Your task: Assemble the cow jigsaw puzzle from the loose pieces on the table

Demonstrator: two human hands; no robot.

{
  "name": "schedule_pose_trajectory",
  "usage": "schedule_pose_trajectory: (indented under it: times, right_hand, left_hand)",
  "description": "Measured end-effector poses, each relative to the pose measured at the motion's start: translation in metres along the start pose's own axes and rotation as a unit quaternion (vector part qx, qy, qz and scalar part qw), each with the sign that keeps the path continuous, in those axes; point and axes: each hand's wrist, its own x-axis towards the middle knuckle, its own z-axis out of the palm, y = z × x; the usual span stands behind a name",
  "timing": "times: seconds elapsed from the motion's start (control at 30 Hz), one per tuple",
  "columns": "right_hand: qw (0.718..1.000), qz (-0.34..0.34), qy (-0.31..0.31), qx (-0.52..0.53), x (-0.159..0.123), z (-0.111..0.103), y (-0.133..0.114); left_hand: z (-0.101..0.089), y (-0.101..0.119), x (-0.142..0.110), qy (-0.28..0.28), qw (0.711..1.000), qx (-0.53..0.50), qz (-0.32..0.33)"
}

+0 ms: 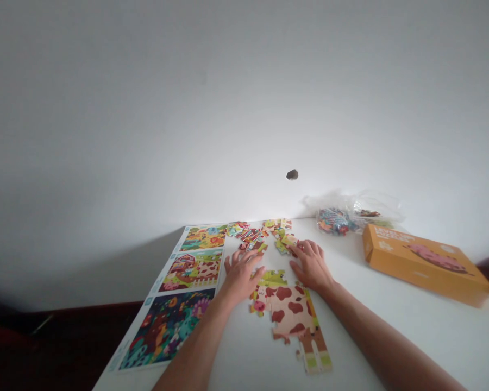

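Puzzle pieces partly hidden behind hands, grip unclear

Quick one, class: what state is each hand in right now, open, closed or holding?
Left hand: open, spread near red-striped puzzle pieces; nothing visibly held.
Right hand: partly curled at green puzzle pieces; gripping cannot be told.

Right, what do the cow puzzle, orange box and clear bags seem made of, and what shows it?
Cow puzzle: probably cardboard with a printed face, judging by its flat, interlocking pieces; wood can't be ruled out. Orange box: likely smooth printed card, given its straight folded edges. Clear bags: apparently thin, shiny plastic film, being see-through and crinkled.
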Motion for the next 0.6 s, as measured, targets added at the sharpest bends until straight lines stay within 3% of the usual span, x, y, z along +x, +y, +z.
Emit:
schedule_pose_trajectory:
  times: [0.17, 0.27, 0.6]
  right_hand:
    - [1.0, 0.004, -0.006, 0.019, 0.002, 0.003, 0.012]
    - [0.999, -0.001, -0.028, 0.025, 0.002, 0.003, 0.016]
    - [0.996, -0.032, -0.068, 0.058, 0.001, -0.001, 0.015]
  left_hand:
    - [-0.001, -0.006, 0.003, 0.066, 0.996, 0.027, -0.054]
    - [0.001, -0.01, 0.004, 0.064, 0.995, 0.034, -0.075]
    - [-0.005, -0.004, 0.001, 0.002, 0.999, -0.035, 0.023]
